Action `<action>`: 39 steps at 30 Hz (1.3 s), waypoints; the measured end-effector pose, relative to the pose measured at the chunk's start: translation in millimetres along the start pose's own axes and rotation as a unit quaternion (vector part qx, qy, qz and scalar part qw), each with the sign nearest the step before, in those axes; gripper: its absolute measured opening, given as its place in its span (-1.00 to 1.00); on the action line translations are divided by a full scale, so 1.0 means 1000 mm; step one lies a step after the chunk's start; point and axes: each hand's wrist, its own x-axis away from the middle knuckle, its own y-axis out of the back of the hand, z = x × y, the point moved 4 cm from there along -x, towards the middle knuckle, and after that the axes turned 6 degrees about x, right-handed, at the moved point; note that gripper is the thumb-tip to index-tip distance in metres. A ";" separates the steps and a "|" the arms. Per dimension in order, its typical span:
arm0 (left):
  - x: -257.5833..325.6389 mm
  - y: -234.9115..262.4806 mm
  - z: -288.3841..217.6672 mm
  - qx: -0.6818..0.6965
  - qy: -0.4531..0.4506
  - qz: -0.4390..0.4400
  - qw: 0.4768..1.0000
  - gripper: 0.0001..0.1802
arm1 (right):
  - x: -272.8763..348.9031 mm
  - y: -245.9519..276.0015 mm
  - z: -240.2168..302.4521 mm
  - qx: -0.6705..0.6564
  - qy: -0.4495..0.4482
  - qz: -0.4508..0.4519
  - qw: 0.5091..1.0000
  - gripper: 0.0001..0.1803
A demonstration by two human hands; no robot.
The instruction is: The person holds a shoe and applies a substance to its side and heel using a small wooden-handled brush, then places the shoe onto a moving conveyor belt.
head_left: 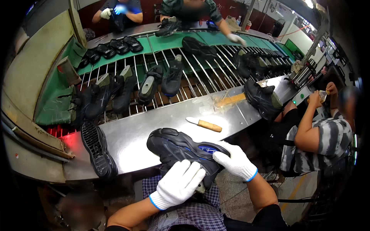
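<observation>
A black athletic shoe [180, 147] is tilted on its side in front of me, its chunky sole facing away and a blue patch showing at the heel end of the sole. My left hand [180, 184], in a white knit glove with blue cuff, grips the upper near the opening, fingers pressed along its side. At the heel, my right hand [234, 160], gloved alike, closes around the sole with its thumb on the near side. Part of a pale green shoe last [200, 188] shows below the left fingers. A wooden-handled knife [205, 124] lies on the metal bench beyond the shoe.
Another black shoe [98, 149] stands at the bench's left, sole outward; one more [262, 99] sits at the right. Several lasted shoes [172, 77] line the metal roller conveyor [200, 85]. Two people work across it, and a person in a striped shirt [322, 136] sits at right.
</observation>
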 end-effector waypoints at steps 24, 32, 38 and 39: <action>0.019 0.043 0.122 -0.073 0.224 0.124 0.964 -0.08 | -0.120 0.001 -0.085 0.492 0.031 -0.135 0.860 -0.62; 0.006 0.039 0.127 -0.110 0.297 0.165 0.934 -0.02 | -0.053 -0.030 -0.020 0.153 0.049 0.040 0.986 -0.55; -0.009 0.032 0.140 -0.075 0.342 0.254 0.902 0.06 | -0.095 -0.057 -0.006 0.226 0.048 0.048 0.972 -0.51; -0.008 0.032 0.142 -0.078 0.348 0.251 0.900 0.07 | -0.099 -0.060 0.003 0.244 0.048 0.044 0.967 -0.52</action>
